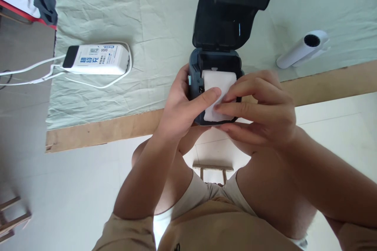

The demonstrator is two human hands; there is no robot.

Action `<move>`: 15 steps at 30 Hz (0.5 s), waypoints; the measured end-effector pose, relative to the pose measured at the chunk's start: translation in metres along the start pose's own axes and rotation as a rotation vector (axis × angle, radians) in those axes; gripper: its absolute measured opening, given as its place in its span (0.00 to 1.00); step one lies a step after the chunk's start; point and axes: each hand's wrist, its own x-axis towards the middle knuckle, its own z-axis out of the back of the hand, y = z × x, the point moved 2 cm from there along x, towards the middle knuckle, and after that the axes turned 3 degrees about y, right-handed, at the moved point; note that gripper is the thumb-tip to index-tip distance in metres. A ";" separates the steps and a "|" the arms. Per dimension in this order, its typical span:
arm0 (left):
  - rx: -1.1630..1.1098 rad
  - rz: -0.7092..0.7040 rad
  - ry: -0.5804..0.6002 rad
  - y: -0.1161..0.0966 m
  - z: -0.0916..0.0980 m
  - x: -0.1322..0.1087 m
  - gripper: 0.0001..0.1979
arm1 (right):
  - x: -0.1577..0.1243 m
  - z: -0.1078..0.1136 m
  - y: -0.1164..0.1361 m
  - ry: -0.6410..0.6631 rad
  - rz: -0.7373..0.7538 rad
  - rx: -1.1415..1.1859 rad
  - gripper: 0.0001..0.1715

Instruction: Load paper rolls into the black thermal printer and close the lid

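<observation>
A dark label printer point(193, 62) is at the table's front edge. Its black lid point(224, 19) is swung up and back. Inside the printer's bay lies a white paper roll point(219, 80). My left hand point(182, 106) grips the printer's left side, with its thumb resting on the paper. From the right, my right hand point(262, 106) has its bent fingers closed at the roll's right side and front end. Those fingers hide part of the roll and of the printer's right wall.
On the left of the cloth-covered table point(159, 19) lies a white power strip point(100, 59) with looped white cables. A larger white roll point(299, 49) lies at the right. The table's bare wooden edge point(123, 127) runs along the front. A wooden stool point(13, 219) stands at lower left.
</observation>
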 end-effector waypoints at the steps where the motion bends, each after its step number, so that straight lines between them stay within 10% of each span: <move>1: 0.014 0.001 -0.003 0.000 0.000 0.000 0.18 | 0.000 0.000 0.000 0.000 0.001 0.003 0.06; 10: 0.076 -0.017 -0.015 0.003 0.003 0.001 0.23 | -0.003 0.010 -0.025 -0.216 -0.348 0.011 0.20; 15: 0.087 -0.031 0.033 0.001 0.005 0.002 0.25 | 0.002 0.006 -0.049 0.000 -0.471 0.103 0.39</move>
